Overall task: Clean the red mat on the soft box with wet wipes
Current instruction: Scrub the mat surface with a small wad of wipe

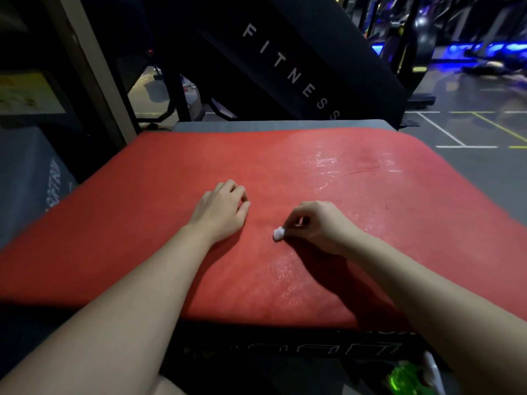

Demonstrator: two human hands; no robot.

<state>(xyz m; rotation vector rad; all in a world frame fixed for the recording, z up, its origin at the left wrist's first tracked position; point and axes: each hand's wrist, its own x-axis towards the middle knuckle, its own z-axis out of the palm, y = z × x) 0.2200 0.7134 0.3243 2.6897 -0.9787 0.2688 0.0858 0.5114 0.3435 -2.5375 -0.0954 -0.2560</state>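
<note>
Red mat lying flat on soft box, covering almost its whole top. Right hand pinching a small balled wet wipe between thumb and fingertips, pressing it onto the mat near centre. Left hand resting on the mat nearby, fingers loosely curled, holding nothing. Wet sheen across the far right portion. Wipe judged light, soft, damp, easily dropped: best held by its upper bulk. Mat likely pliable, prone to creep; worth steadying under a flat palm.
</note>
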